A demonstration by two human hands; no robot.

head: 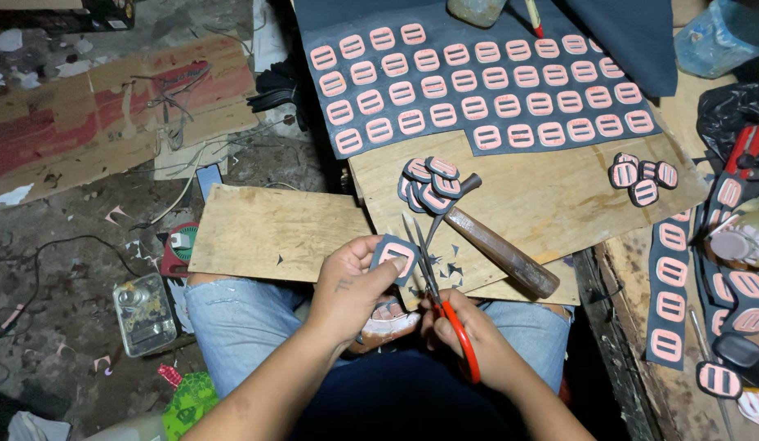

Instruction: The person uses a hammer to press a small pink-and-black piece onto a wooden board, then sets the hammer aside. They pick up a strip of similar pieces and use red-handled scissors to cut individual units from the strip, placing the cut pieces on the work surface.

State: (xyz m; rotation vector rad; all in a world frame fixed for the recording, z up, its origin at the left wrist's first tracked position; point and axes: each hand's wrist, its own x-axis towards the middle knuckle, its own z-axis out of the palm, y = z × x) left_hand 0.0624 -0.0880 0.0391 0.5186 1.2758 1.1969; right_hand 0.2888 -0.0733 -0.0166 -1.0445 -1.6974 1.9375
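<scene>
- Dark patch [394, 255], rounded, with pink slotted face, sits just above the lap, near the plywood board [269, 233].
- Left hand [351, 286] pinches the patch between thumb and fingers.
- Right hand [469, 327] grips red-handled scissors [433, 282], blades parted beside the patch.

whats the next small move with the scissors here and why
Probably close the scissors along the dark edge of the pink piece. The right hand holds the blades open beside it, the left hand pinches it, and dark margin shows around the pink.
</scene>
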